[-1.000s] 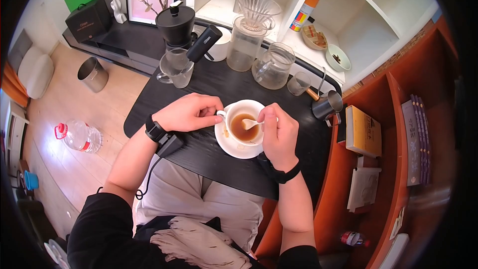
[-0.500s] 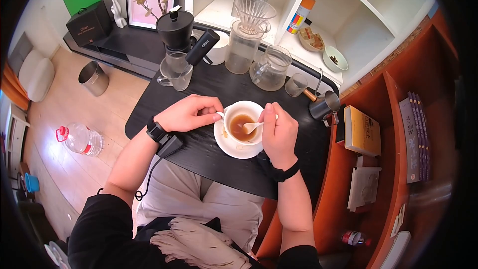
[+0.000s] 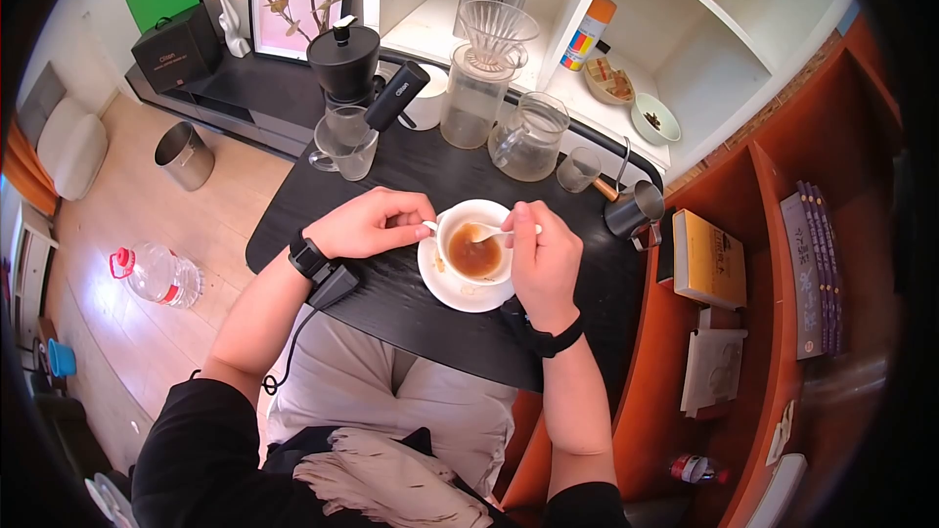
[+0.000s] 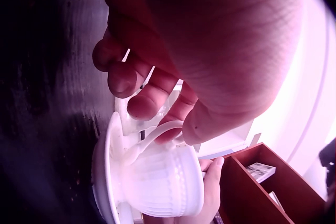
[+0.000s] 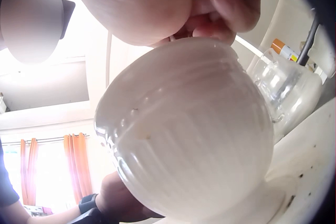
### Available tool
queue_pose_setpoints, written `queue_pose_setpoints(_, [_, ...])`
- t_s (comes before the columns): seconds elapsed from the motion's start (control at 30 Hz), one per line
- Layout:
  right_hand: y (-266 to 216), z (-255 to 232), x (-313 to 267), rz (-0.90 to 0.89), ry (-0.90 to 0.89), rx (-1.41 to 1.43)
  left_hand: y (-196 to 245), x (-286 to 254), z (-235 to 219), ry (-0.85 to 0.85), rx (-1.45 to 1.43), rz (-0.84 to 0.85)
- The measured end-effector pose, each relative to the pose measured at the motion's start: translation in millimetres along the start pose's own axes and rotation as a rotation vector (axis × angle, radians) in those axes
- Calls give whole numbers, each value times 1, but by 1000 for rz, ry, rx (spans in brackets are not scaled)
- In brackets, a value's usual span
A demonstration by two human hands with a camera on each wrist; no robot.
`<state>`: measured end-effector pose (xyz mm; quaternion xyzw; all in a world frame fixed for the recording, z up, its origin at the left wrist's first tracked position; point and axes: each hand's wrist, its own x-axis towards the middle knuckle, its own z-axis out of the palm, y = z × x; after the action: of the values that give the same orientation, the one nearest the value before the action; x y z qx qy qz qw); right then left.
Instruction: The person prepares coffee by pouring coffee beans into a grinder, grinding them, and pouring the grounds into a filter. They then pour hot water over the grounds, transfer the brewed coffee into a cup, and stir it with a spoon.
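A white cup (image 4: 163, 182) with a ribbed outside stands on a white saucer (image 3: 460, 302) on the black table. Brown liquid (image 3: 474, 260) fills part of it. My left hand (image 3: 377, 223) pinches the cup's handle (image 4: 157, 132) between thumb and index finger, the other fingers loosely bent beside it. Over the cup's right rim, my right hand (image 3: 546, 259) grips a white spoon (image 3: 483, 233) by its handle, the spoon's bowl dipping into the liquid near the far side. In the right wrist view the cup (image 5: 189, 129) hides the spoon's bowl.
Behind the cup stand a glass mug (image 3: 346, 142), a black grinder (image 3: 344, 64), a glass dripper (image 3: 499, 29) on a clear vessel, a glass server (image 3: 528, 142), a small glass (image 3: 579, 169) and a metal pitcher (image 3: 634, 210). A wooden shelf (image 3: 685, 332) borders the right side.
The spoon's bowl has shifted within the liquid toward the cup's far side, the right hand moving only slightly. My left hand keeps its pinch on the cup's handle.
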<state>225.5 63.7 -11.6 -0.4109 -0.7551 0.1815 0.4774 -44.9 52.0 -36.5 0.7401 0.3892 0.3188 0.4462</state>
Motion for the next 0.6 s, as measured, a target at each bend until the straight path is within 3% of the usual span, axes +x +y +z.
queue_pose_setpoints(0.17, [5, -3, -2, -14, -99, 53, -2, 1, 0, 0, -4, 3])
queue_pose_setpoints(0.27, [8, -2, 1, -51, -2, -53, -4, 1, 1, 10, -16, 25])
queue_pose_setpoints(0.37, [6, 1, 0, -44, 23, 59, -1, 1, 0, 3, -13, 1])
queue_pose_setpoints(0.47, [5, -2, -1, -46, -106, 154, -3, 1, 0, 3, -13, 4])
queue_pose_setpoints(0.6, [11, -6, 2, -118, -46, -37, -2, 1, 1, 10, -22, 14])
